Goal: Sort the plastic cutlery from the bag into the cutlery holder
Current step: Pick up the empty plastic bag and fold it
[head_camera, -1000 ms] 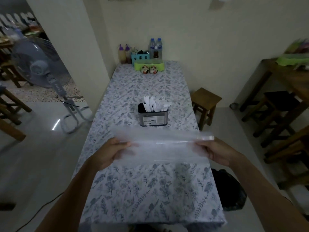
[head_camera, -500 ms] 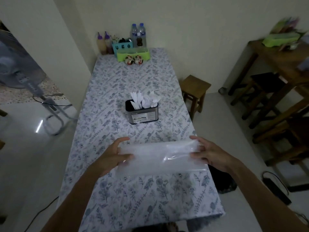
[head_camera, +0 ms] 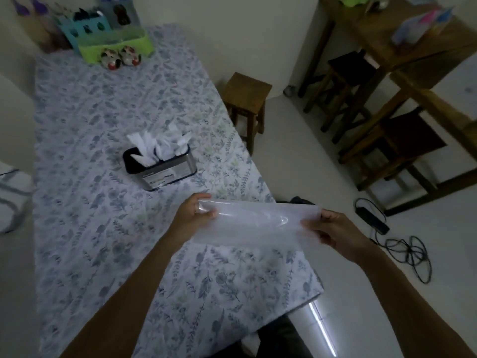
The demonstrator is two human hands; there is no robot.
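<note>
Bag (head_camera: 254,223) — over floral tablecloth (head_camera: 103,228)

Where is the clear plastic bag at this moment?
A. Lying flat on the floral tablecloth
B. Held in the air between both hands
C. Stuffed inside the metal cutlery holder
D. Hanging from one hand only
B: the left hand and the right hand each grip one end of the clear plastic bag, stretched above the table edge.

Bag (head_camera: 253,223): thin translucent plastic, smooth, faintly glossy.
Cutlery holder (head_camera: 165,169): brushed metal wall, dull sheen, paper label, black rim.
Cutlery (head_camera: 157,146): white matt plastic.
Tablecloth (head_camera: 108,228): matt cloth, leaf print.
Stool (head_camera: 247,91): bare brown wood, matt.
Floor (head_camera: 296,156): pale, smooth, slightly glossy.
</note>
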